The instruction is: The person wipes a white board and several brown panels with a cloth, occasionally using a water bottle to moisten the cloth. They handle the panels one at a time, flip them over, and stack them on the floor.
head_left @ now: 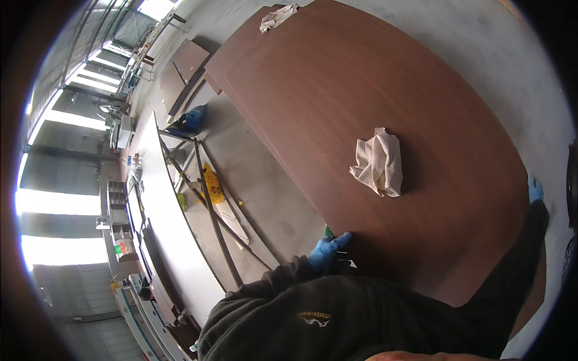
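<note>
A large reddish-brown wooden panel (337, 90) lies in front of me, with further panel edges showing along its left side. My left hand (328, 251), in a blue glove, is closed on the panel's near left edge, its thumb side on the top face. A small green thing (328, 231) peeks out right beside that hand; its kind is unclear. With the arm stretched out, my right hand (534, 188), also blue-gloved, grips the right edge, its fingers partly hidden. A crumpled whitish cloth (378, 162) rests on the panel between the hands.
A second cloth (279, 18) lies at the panel's far end. Leftward stand a long white-topped table (174, 222) and dark crossed metal bars (211, 210). Yellow (212, 185) and blue bags (191, 120) sit near them. More brown boards (180, 75) lie on the floor beyond.
</note>
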A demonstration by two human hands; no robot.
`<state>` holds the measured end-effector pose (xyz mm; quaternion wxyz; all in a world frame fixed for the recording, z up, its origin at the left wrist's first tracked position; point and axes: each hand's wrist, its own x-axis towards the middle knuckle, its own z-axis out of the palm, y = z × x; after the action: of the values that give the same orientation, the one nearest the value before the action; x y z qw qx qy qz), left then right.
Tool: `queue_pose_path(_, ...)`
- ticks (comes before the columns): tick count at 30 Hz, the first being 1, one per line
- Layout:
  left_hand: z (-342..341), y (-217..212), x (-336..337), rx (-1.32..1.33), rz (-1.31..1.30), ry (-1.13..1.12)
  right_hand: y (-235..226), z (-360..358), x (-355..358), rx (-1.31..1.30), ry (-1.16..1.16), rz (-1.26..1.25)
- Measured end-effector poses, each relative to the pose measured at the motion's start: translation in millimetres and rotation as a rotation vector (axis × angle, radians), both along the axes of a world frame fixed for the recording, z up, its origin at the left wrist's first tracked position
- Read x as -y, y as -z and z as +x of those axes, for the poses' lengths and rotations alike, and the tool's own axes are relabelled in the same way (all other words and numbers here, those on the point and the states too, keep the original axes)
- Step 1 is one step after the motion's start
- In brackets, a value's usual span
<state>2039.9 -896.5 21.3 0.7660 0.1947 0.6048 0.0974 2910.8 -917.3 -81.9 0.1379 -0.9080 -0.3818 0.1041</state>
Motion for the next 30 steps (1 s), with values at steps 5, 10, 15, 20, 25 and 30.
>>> queue_pose_path(5, -1, 3, 14, 0.059, 0.481, 0.298, 4, -64, -114, -0.044, -0.018, 0.059)
queue_pose_path(10, 2, 10, 15, 0.192, -0.137, -0.089, -5, -81, -131, -0.004, 0.096, -0.099)
queue_pose_path(15, 10, 6, 15, 0.138, -0.018, -0.017, -12, -86, -117, 0.041, 0.075, -0.132)
queue_pose_path(20, 23, -13, 13, 0.027, -0.089, -0.022, -21, -107, -109, 0.130, 0.076, -0.109)
queue_pose_path(25, 27, -23, 11, -0.007, -0.025, 0.010, -31, -120, -105, 0.190, 0.062, -0.079)
queue_pose_path(30, 22, -19, 15, -0.132, 0.079, 0.195, -43, -136, -105, 0.243, 0.077, -0.174)
